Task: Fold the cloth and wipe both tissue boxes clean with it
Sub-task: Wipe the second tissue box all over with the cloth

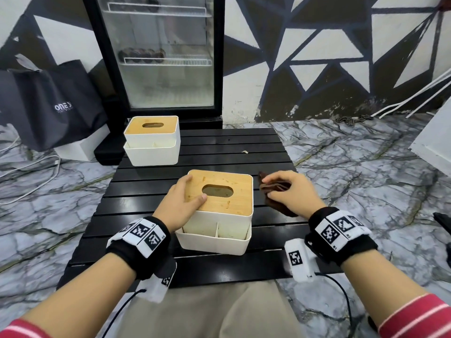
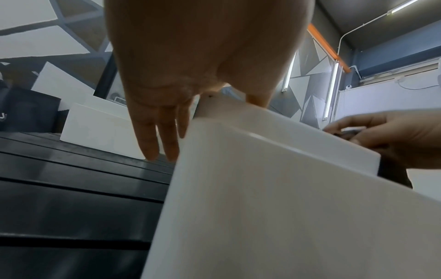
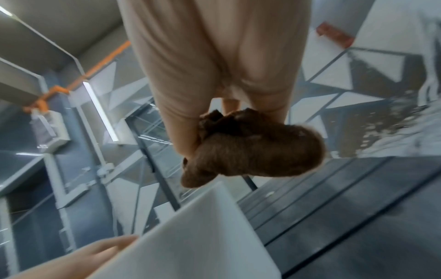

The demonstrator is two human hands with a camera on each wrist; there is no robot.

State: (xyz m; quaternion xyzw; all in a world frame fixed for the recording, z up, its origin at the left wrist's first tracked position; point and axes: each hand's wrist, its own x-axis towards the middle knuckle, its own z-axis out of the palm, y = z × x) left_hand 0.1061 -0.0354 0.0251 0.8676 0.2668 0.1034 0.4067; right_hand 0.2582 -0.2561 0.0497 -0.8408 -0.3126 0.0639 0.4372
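The near tissue box [image 1: 227, 230], white with a bamboo lid, stands in the middle of the black slatted table [image 1: 219, 147]. My left hand [image 1: 185, 198] rests on its left edge, thumb on the lid. In the left wrist view its straight fingers [image 2: 152, 143] hang down beside the box wall [image 2: 262, 188]. To the right of the box, my right hand [image 1: 288, 191] grips the bunched brown cloth [image 1: 277, 187], which the right wrist view shows just off the box's [image 3: 203, 236] upper corner as cloth [image 3: 250, 151]. A second tissue box [image 1: 152, 140] stands at the table's far left corner.
A glass-door fridge [image 1: 166, 57] stands right behind the table. A black bag [image 1: 48, 103] and white cables [image 1: 36, 172] lie on the marble floor at left. A white panel [image 1: 434, 140] leans at right. A small scrap [image 1: 244, 151] lies on the table.
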